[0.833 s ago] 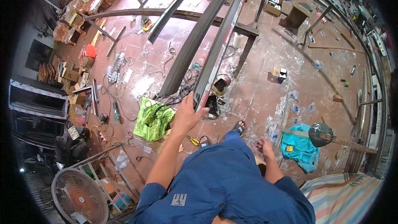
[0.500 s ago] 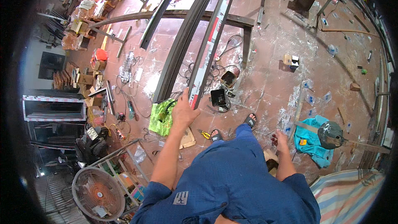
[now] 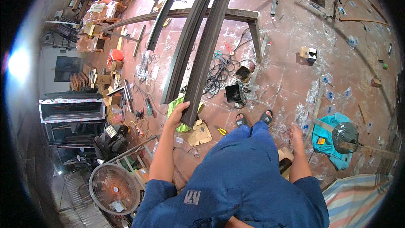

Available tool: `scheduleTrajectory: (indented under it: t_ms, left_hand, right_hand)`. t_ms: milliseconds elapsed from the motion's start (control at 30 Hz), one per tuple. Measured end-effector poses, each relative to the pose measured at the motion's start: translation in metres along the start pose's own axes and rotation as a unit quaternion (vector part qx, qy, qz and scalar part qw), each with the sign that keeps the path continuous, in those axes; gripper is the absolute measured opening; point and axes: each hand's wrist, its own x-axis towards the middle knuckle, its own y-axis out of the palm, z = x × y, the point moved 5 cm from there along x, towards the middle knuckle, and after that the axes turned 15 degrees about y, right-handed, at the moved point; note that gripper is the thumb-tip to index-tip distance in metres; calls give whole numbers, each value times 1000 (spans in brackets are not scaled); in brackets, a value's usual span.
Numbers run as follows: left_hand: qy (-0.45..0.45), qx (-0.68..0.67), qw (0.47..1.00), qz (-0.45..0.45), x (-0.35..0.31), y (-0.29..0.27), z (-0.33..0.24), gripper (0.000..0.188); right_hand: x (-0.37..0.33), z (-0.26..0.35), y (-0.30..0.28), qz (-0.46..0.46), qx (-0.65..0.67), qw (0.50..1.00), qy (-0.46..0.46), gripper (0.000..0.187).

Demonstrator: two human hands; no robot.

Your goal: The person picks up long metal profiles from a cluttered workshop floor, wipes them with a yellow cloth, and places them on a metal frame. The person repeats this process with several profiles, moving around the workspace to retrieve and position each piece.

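My left hand (image 3: 179, 115) grips the near end of a long dark metal profile (image 3: 209, 50) by its left edge. The profile slants away from me across a metal stand (image 3: 240, 14), its grooved dark face upward. Close on its left lies a second dark profile (image 3: 185, 46), and a shorter-looking third profile (image 3: 162, 21) is farther left. Beneath the near ends a bright green cloth (image 3: 175, 109) shows in part. My right hand (image 3: 296, 133) hangs over the floor at my right side, holding nothing, its fingers loosely apart.
Tangled black cable (image 3: 217, 76), a black open container (image 3: 234, 93), flattened cardboard (image 3: 199, 134) and yellow-handled pliers (image 3: 221, 131) lie ahead of my feet. A round fan (image 3: 114, 188) stands at the lower left. To the right lie a teal garment (image 3: 331, 137) and a dark cap (image 3: 345, 137).
The held profile has turned: its white-and-red taped side faced up before, and the dark grooved side does now. My left hand has shifted slightly nearer to me; the view has moved too.
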Motion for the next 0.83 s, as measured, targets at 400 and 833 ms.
scheduleTrajectory:
  t_ms: [400, 833]
  left_hand:
    - [172, 515, 839, -11, 28, 32, -62, 65]
    - [142, 291, 946, 28, 47, 12, -36, 74]
  right_hand:
    - [-20, -27, -21, -65, 67, 996, -1, 33]
    - [-314, 93, 366, 177, -308, 690, -631, 55]
